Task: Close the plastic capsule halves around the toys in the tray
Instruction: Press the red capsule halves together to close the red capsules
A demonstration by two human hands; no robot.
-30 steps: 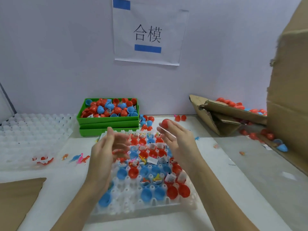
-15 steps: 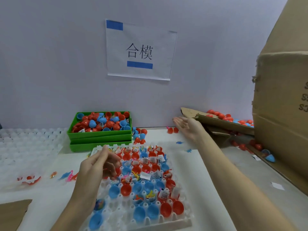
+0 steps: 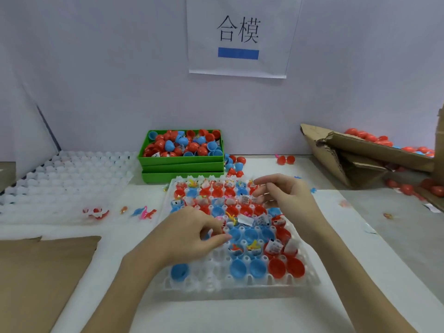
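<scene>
- The white plastic tray (image 3: pixel 310 280) sits on the counter (image 3: pixel 216 313) in front of the person, its cups filled with open red and blue capsule halves (image 3: pixel 245 269), many holding small toys (image 3: pixel 254 246) and folded paper slips
- The left hand (image 3: pixel 189 234) rests low over the tray's left side, knuckles up, fingers curled down into the cups near the tray's middle; whether the fingertips pinch anything cannot be told, as they are blurred against the capsules
- The right hand (image 3: pixel 286 195) hovers over the tray's far right part, fingers loosely bent and spread, blurred by motion; nothing can be made out between them
- In the nearest row, two blue halves and two red halves (image 3: pixel 286 267) lie side by side with their hollows up, and one blue half (image 3: pixel 179 272) lies alone toward the left
- Behind the tray stands a stack of green bins (image 3: pixel 182 164), the top one heaped with red and blue capsule pieces; a few loose ones lie just right of it
- To the left lie empty white trays (image 3: pixel 60 179), with several small coloured toy figures (image 3: pixel 144 212) on the near edge
- A brown cardboard sheet (image 3: pixel 36 272) lies at the near left of the counter
- On the right, a torn cardboard box (image 3: pixel 360 155) holds red capsules
- A paper sign (image 3: pixel 237 37) with two characters and a blue bar hangs on the wall
</scene>
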